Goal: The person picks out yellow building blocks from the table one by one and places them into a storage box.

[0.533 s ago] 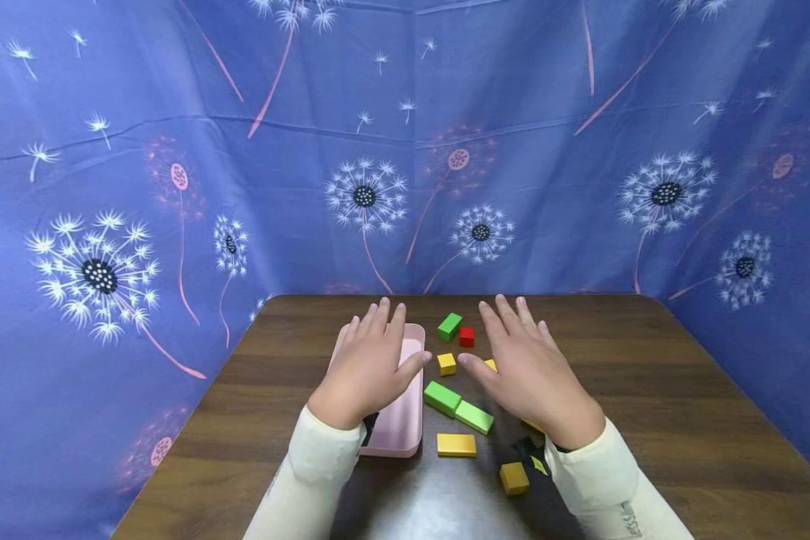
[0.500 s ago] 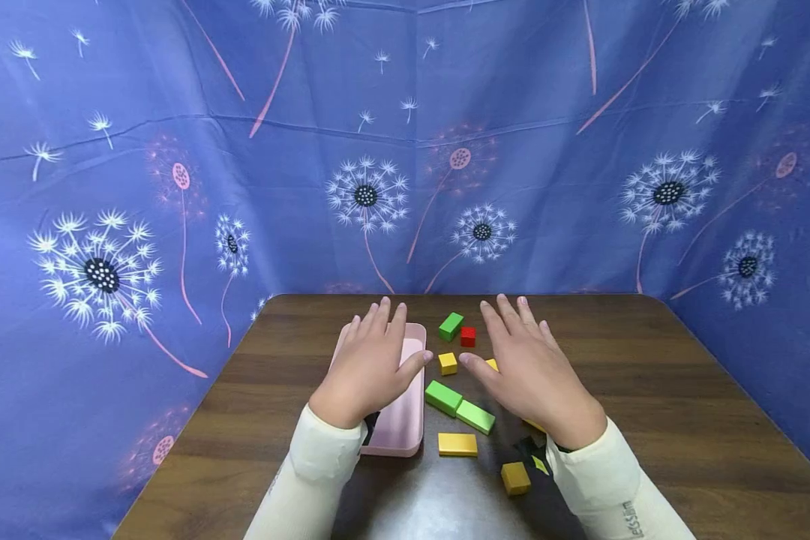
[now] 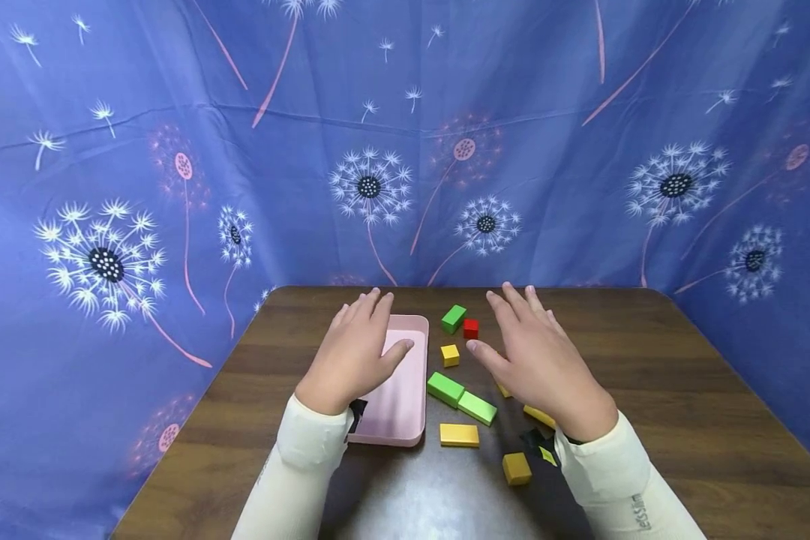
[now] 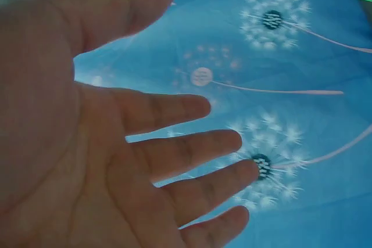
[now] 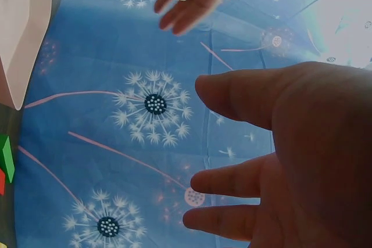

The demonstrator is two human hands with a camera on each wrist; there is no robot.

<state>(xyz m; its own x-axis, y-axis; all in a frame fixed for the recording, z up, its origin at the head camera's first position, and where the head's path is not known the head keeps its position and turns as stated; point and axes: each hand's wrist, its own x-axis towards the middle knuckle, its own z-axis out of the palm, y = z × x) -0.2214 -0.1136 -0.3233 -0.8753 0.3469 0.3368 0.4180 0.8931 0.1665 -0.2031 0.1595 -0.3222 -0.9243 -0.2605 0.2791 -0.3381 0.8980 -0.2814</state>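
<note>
My left hand point(image 3: 354, 352) is held up over the left part of a pink tray point(image 3: 405, 394), fingers straight and thumb spread. Its bare palm point(image 4: 64, 161) shows in the left wrist view. To the right of the blocks, my right hand point(image 3: 547, 360) hovers with fingers extended, holding nothing. Between the hands lie a green block point(image 3: 454, 319), a red cube point(image 3: 471, 328) and a small yellow cube point(image 3: 450, 355). Nearer are two green blocks point(image 3: 445, 389) end to end and a flat yellow block point(image 3: 459, 435). My right hand partly hides a yellow block point(image 3: 538, 416).
A darker yellow cube point(image 3: 516, 469) sits near the right sleeve point(image 3: 607, 465), beside a black strap piece point(image 3: 535, 442) with a yellow-green patch. The wooden table point(image 3: 688, 420) ends at a blue dandelion-print cloth point(image 3: 405, 150) behind and at both sides.
My left hand has moved left, uncovering more of the tray. My right hand has shifted slightly right, showing more of the yellow blocks under it. The head view has tilted slightly; the blocks lie unchanged.
</note>
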